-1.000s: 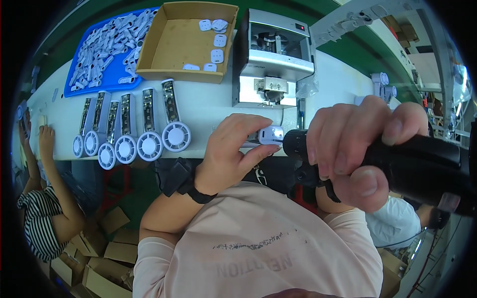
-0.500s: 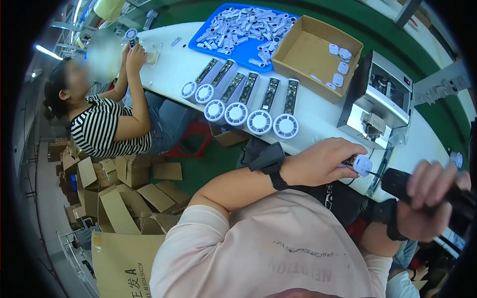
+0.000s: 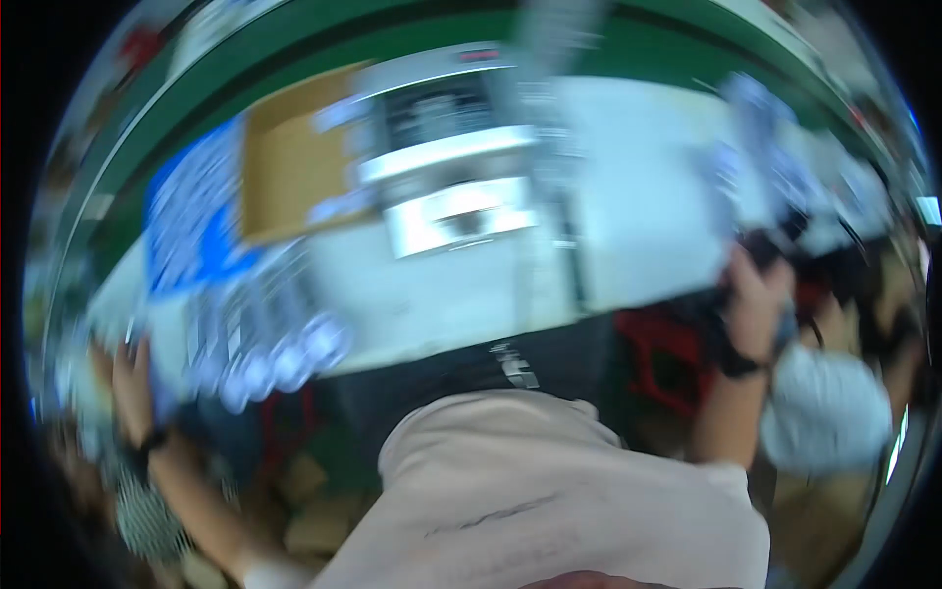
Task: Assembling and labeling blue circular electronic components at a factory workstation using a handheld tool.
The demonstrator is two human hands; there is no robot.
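White bench [image 3: 628, 226] with a green edge fills the head view, all motion-smeared, so our head swings hard versus half a second ago. Grey machine [image 3: 446, 167] now sits centre, cardboard box [image 3: 294, 177] and blue tray [image 3: 191, 231] to its left, and the row of round white parts [image 3: 275, 358] runs along the near edge. Our left hand [image 3: 132, 378] has gone out to the far left by that row, away from the machine; grip unreadable. Our right hand [image 3: 756, 290] is raised at right against a dark object [image 3: 760, 245]; can't tell if it clasps it. The small white part held earlier isn't discernible now.
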